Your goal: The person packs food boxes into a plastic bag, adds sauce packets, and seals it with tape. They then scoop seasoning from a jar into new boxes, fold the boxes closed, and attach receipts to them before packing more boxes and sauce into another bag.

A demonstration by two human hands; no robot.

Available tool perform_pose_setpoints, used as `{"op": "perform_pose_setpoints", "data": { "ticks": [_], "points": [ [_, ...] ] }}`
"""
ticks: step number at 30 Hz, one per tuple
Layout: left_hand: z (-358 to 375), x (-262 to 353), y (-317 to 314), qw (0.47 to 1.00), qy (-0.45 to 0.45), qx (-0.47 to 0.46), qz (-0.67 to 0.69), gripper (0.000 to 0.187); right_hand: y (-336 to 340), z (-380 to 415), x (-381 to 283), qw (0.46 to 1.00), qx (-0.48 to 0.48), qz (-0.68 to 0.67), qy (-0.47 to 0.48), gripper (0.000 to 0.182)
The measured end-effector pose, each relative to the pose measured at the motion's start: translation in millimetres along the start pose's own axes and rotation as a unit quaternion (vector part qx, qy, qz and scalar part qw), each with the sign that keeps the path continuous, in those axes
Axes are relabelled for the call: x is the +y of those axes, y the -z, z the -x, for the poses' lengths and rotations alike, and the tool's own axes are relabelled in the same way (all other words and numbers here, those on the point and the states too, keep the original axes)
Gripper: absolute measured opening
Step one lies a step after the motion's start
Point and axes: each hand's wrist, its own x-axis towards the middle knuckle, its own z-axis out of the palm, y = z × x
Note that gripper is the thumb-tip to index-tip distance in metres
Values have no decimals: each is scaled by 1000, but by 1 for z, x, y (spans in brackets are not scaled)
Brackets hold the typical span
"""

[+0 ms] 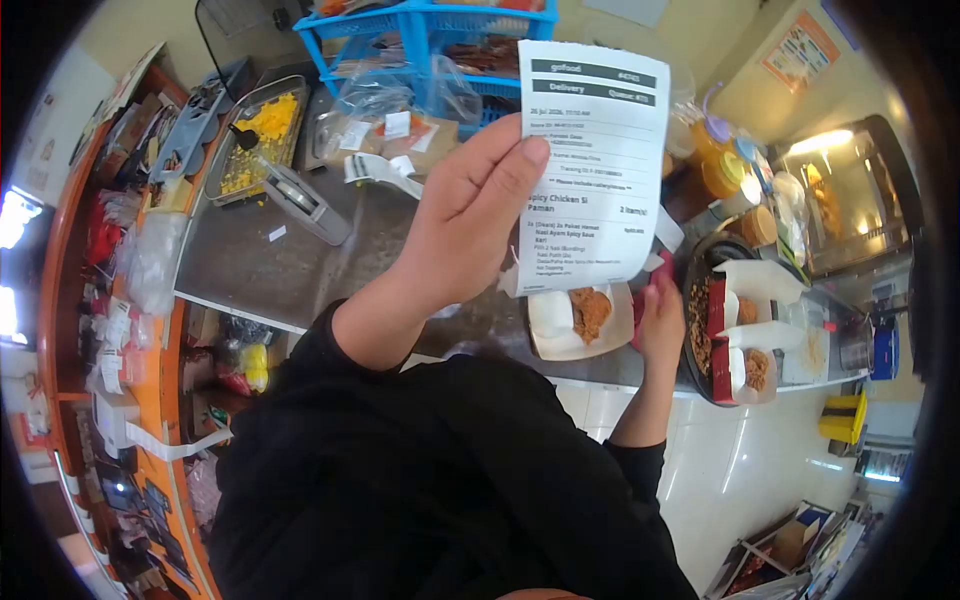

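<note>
My left hand (475, 205) pinches a printed paper receipt (595, 165) by its left edge, raised over the counter with the print facing me. Below the receipt, partly covered by it, is an open paper food box (553, 345) with white rice (552, 316) and a piece of fried chicken (590, 314). At the right side of this box, my right hand (664, 318) has its fingers closed around a red-pink edge that looks like the box's outer side. The receipt hides part of that grip.
Right of my hand, more red food boxes (735, 375) stand on a dark round tray (697, 345). A tape dispenser (305, 208), a tray of yellow food (262, 130) and bagged packets (415, 140) occupy the counter (350, 265). Blue baskets (430, 50) stand behind, sauce bottles (722, 170) at right.
</note>
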Motion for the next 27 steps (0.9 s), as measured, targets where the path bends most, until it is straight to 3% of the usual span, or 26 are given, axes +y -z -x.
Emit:
{"op": "perform_pose_setpoints", "data": {
  "ticks": [1, 3, 6, 10, 14, 17, 19, 21, 22, 24, 26, 27],
  "points": [
    [-1, 5, 6, 1000, -12, 0, -4, 32, -14, 5, 28, 988, -1, 150, 41, 35],
    [-2, 11, 19, 1000, -14, -8, -21, 31, -26, 18, 30, 980, -100, 152, -80, 35],
    [-3, 16, 29, 1000, -20, -4, -14, 33, -38, 30, 22, 976, -113, 166, -81, 36],
    [-4, 23, 35, 1000, -24, 7, -3, 35, -56, 41, 17, 984, -108, 138, -8, 32],
    [-4, 29, 42, 999, -27, 38, -16, 30, -76, 43, 3, 966, -220, 138, 11, 31],
    [-1, 33, 58, 997, -28, 73, -21, 30, -42, 16, -30, 933, -310, 182, 7, 33],
    [7, 25, 78, 993, -30, 109, -15, 29, -6, -10, -74, 951, -206, 183, 144, 33],
    [25, 19, 104, 984, -6, 169, -51, 28, 18, -31, -145, 975, -185, 103, 68, 25],
    [35, 16, 118, 978, 0, 197, -68, 27, 20, -40, -172, 976, -171, 69, 118, 21],
    [62, 7, 145, 940, 21, 269, -208, 25, 11, -57, -225, 965, -137, 2, 222, 14],
    [96, -30, 180, 925, 48, 347, -149, 25, -16, -74, -278, 932, -166, -43, 319, 13],
    [117, -54, 200, 910, 40, 364, -193, 23, -36, -83, -302, 910, -160, -15, 381, 15]
  ]
}}
